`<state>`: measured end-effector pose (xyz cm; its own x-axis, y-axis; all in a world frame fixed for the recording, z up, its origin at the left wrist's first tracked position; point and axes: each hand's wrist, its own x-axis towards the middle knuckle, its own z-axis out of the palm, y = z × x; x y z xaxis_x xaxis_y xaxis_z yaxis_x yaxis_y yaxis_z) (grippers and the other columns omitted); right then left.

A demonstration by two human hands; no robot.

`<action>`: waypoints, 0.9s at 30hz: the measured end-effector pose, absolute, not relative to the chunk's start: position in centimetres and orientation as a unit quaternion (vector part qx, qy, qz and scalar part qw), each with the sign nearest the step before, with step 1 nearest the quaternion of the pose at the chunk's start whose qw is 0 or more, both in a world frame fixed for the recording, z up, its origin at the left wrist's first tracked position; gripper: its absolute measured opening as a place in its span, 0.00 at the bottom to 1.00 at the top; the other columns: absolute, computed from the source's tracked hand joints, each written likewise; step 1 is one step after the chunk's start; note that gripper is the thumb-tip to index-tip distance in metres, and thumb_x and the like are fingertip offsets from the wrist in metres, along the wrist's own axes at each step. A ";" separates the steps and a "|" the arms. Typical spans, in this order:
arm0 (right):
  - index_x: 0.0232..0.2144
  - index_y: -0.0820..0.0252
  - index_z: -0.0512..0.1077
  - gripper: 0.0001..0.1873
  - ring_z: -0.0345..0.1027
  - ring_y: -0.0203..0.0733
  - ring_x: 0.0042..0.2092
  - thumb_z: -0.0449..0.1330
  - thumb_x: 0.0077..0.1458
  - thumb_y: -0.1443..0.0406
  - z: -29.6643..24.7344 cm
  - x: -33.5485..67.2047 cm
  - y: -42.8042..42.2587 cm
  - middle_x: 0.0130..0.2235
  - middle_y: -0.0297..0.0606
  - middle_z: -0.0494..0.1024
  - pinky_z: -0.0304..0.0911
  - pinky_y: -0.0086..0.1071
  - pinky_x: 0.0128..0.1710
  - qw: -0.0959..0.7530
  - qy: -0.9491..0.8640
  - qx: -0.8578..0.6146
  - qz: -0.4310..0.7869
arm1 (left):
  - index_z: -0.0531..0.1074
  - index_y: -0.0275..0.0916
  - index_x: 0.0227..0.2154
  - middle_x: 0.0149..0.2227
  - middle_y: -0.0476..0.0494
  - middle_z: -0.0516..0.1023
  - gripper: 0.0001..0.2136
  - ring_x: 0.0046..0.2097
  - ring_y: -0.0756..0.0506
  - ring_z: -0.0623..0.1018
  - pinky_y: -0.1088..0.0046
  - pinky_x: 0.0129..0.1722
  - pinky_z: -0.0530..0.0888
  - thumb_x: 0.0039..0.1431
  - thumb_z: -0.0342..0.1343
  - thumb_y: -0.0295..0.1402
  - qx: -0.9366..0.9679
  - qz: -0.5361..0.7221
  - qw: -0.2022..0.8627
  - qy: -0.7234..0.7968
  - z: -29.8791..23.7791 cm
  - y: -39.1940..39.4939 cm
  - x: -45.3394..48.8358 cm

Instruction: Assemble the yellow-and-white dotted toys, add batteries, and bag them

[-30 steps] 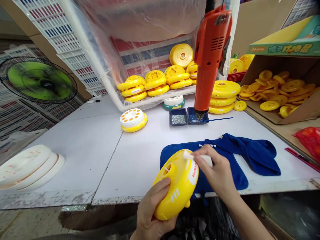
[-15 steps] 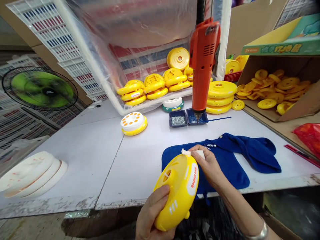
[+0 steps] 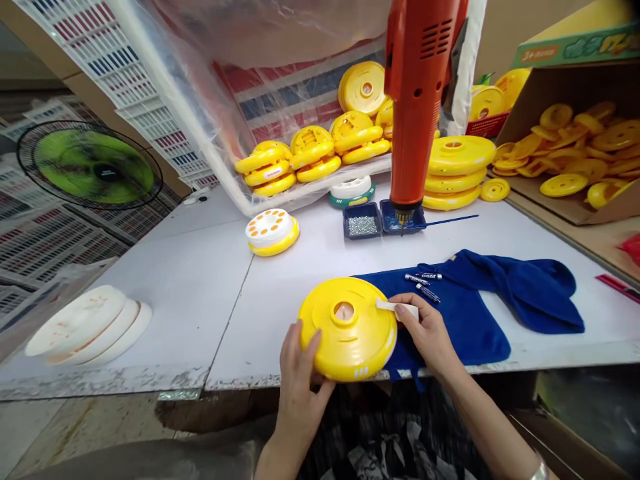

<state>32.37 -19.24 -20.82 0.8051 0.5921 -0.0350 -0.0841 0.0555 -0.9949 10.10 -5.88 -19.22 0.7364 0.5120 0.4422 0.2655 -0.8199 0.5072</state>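
My left hand (image 3: 300, 390) grips a yellow disc (image 3: 347, 330) by its near edge, with the fingers curled up over the rim. The disc sits tilted over the front edge of the bench (image 3: 150, 300), its central round hole facing up. My right hand (image 3: 425, 333) is closed in a pinch on a white strip (image 3: 393, 305), and the strip's free end touches the disc's right rim. I cannot tell what the strip is made of.

A blue cloth (image 3: 450, 313) lies just beside the disc, partly under my right hand, with three small tubes (image 3: 423, 283) resting on it.

Farther up the bench, an orange electric screwdriver (image 3: 417, 100) hangs tip-down in the middle of my view, hiding part of what stands behind it. Its bit sits just over a blue tray (image 3: 403, 217). Beside that is a dark tray (image 3: 363, 221) of small silver screws, and a thin blue stick (image 3: 453, 220) lies to the right.

Right of the screwdriver are a stack of yellow discs (image 3: 457, 167) and one small yellow ring (image 3: 495, 190). To the left sit a white-and-yellow disc (image 3: 273, 232) with orange dots and a white disc on a green base (image 3: 353, 190). Yellow parts (image 3: 310, 153) stand in rows against a plastic sheet behind them.

A cardboard box (image 3: 560, 90) of loose yellow parts sits at the far right. A stack of white discs (image 3: 87, 327) lies at the bench's left, and a fan (image 3: 90, 167) stands beyond it.
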 end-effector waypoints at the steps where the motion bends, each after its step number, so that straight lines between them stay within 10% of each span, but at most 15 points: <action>1: 0.36 0.60 0.76 0.17 0.65 0.42 0.33 0.63 0.53 0.52 -20.9 32.3 -19.3 0.33 0.38 0.76 0.60 0.33 0.35 0.692 -0.202 -0.651 0.237 | 0.54 0.51 0.67 0.71 0.39 0.52 0.34 0.70 0.35 0.56 0.48 0.66 0.61 0.60 0.59 0.27 0.864 0.297 0.291 0.285 -19.3 -6.4 10.0; 7: 0.34 0.59 0.76 0.14 0.65 0.42 0.33 0.65 0.52 0.55 -20.8 32.1 -19.3 0.34 0.38 0.77 0.59 0.33 0.34 0.666 -0.226 -0.672 0.234 | 0.44 0.49 0.70 0.68 0.34 0.61 0.47 0.62 0.32 0.70 0.62 0.47 0.79 0.53 0.66 0.43 0.511 0.272 0.708 0.404 -17.3 -7.8 11.1; 15: 0.37 0.55 0.67 0.14 0.69 0.41 0.36 0.53 0.65 0.52 -19.5 31.1 -21.4 0.33 0.35 0.73 0.64 0.36 0.40 0.750 -0.184 -0.604 0.196 | 0.62 0.49 0.63 0.67 0.48 0.63 0.30 0.66 0.40 0.66 0.75 0.51 0.76 0.58 0.62 0.36 0.394 0.313 0.741 0.444 -16.0 -5.6 13.0; 21: 0.34 0.55 0.68 0.07 0.64 0.44 0.52 0.54 0.65 0.62 -17.0 28.9 -19.9 0.49 0.39 0.69 0.59 0.34 0.50 0.741 -0.323 -0.585 0.066 | 0.65 0.48 0.63 0.67 0.46 0.64 0.29 0.66 0.37 0.65 0.65 0.61 0.70 0.58 0.62 0.36 0.369 0.279 0.794 0.394 -16.5 -5.6 12.7; 27: 0.34 0.56 0.67 0.06 0.65 0.43 0.45 0.52 0.65 0.65 -15.2 31.5 -18.3 0.42 0.39 0.69 0.60 0.36 0.45 0.728 -0.355 -0.585 0.038 | 0.62 0.52 0.64 0.67 0.47 0.65 0.31 0.66 0.36 0.66 0.64 0.63 0.67 0.58 0.63 0.37 0.398 0.252 0.811 0.345 -16.3 -6.1 11.5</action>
